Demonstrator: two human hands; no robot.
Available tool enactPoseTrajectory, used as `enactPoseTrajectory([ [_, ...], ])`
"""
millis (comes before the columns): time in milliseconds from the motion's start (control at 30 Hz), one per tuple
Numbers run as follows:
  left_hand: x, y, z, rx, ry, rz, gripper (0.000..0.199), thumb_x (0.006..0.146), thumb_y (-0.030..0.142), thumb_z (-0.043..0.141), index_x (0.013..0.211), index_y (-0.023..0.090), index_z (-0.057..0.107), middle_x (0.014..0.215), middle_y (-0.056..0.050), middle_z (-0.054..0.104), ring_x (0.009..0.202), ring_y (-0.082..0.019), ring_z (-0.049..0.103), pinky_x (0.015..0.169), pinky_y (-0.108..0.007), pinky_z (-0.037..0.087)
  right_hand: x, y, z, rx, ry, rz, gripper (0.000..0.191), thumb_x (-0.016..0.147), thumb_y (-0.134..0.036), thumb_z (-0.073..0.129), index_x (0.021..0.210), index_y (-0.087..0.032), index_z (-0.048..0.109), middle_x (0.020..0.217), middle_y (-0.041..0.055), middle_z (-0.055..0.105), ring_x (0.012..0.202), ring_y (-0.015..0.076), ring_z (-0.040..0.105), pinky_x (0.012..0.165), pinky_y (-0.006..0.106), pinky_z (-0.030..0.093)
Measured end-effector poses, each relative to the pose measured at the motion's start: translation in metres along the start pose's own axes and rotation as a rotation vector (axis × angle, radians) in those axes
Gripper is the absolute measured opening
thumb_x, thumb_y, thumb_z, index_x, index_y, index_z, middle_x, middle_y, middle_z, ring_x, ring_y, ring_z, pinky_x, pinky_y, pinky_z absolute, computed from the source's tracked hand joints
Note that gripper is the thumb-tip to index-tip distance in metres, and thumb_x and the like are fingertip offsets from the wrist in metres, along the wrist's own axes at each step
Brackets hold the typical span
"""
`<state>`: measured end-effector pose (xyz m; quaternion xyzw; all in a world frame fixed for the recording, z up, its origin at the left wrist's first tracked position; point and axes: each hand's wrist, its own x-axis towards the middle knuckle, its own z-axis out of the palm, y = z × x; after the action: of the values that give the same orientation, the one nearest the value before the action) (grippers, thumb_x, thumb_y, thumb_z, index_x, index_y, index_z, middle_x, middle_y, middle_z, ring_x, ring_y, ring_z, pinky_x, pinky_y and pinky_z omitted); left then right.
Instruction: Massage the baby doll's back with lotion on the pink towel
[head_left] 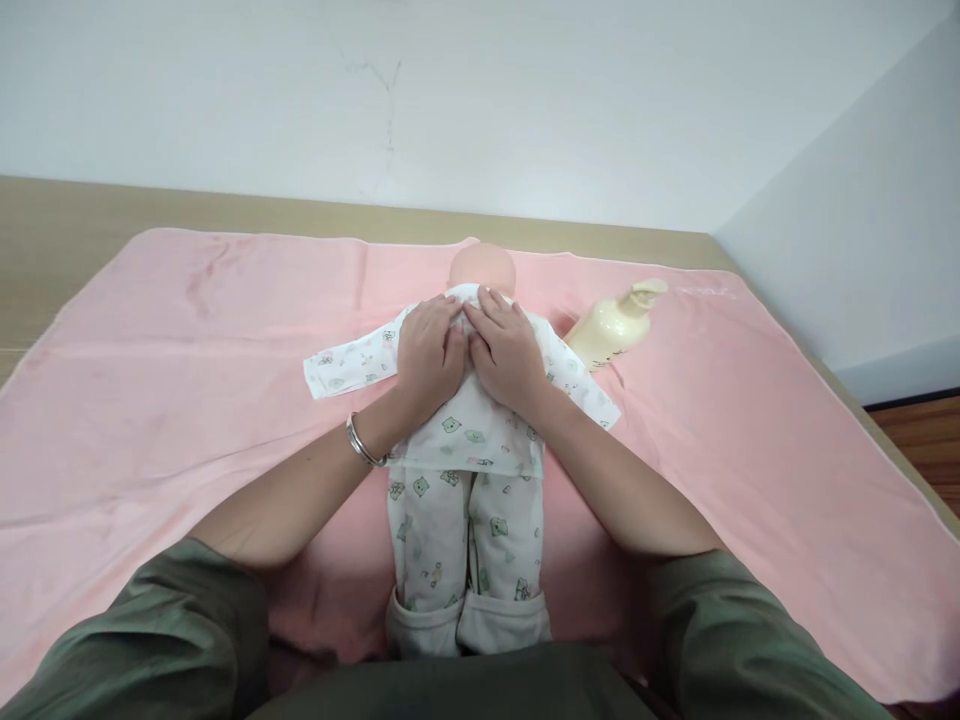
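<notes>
Nearest, just beyond the doll's foot end, is the person's dark green top (pixel 465 690), its sleeves (pixel 172 610) reaching to either side of the doll (pixel 472 440). The doll lies lengthwise before the person on a pink mat (pixel 787 450), feet near, head (pixel 484 265) far. At its near end are pale cuffs (pixel 502 625), then white pants (pixel 435 545) with small green animal prints; the matching shirt (pixel 461 430) overlaps their top. The person's bare forearms come in along both sides of the doll, a silver bangle (pixel 364 440) on the left wrist. Both hands rest on the shirt, over the doll's upper body, just below its head. The left hand (pixel 429 350) lies with its fingers close together, thumb apart from them; the right hand (pixel 510 350) has its fingers slightly spread, thumb turned toward the left one. How hard they press I cannot tell. The doll's sleeves stretch out to both sides. Right of the doll, near its shoulder, is a cream pump bottle (pixel 611 330), its base hidden behind the doll's sleeve; whether it stands or lies I cannot tell. Past the doll's head, the mat's edge gives way to a strip of wooden table (pixel 75 225), and behind that rises a white wall (pixel 525 120) with a thin crack-like mark (pixel 390 100).
</notes>
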<state>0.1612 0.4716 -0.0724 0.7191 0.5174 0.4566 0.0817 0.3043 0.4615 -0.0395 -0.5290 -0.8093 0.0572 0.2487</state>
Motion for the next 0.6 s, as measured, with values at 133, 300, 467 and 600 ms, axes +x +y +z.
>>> enactPoseTrajectory([
  [133,-0.001,0.001,-0.002,-0.007,-0.004,0.013,0.042,0.099,0.033,0.032,0.121,0.017,0.064,0.129,-0.013,0.071,0.123,-0.024,0.063,0.112,-0.044,0.048,0.0,-0.001,-0.007,0.018,0.048,-0.068,0.05,0.105,-0.024,0.028,0.148,-0.016,0.054,0.164,0.0096,0.037,0.157,0.0231,0.03,0.13,0.053,0.027],
  [300,0.0,0.001,-0.002,0.015,-0.03,0.012,0.041,0.098,0.032,0.032,0.123,0.018,0.062,0.132,-0.013,0.069,0.126,-0.025,0.06,0.114,-0.045,0.046,0.0,-0.002,-0.009,-0.029,0.05,-0.048,0.051,0.106,-0.025,0.029,0.153,-0.021,0.048,0.165,0.006,0.034,0.159,0.0227,0.025,0.131,0.056,0.024],
  [467,0.0,-0.001,-0.001,0.028,-0.023,0.015,0.04,0.098,0.032,0.032,0.121,0.018,0.062,0.133,-0.013,0.068,0.128,-0.024,0.06,0.116,-0.044,0.045,-0.003,-0.004,-0.008,-0.092,0.068,-0.065,0.053,0.106,-0.026,0.027,0.15,-0.012,0.051,0.16,0.0097,0.043,0.155,0.0217,0.034,0.133,0.05,0.023],
  [600,-0.001,-0.002,0.0,0.03,-0.003,0.046,0.039,0.099,0.032,0.033,0.119,0.017,0.063,0.131,-0.014,0.069,0.129,-0.025,0.06,0.117,-0.046,0.044,-0.007,-0.01,-0.011,-0.148,0.181,-0.026,0.054,0.105,-0.023,0.024,0.152,-0.01,0.049,0.162,0.0104,0.04,0.156,0.0217,0.032,0.133,0.047,0.024],
])
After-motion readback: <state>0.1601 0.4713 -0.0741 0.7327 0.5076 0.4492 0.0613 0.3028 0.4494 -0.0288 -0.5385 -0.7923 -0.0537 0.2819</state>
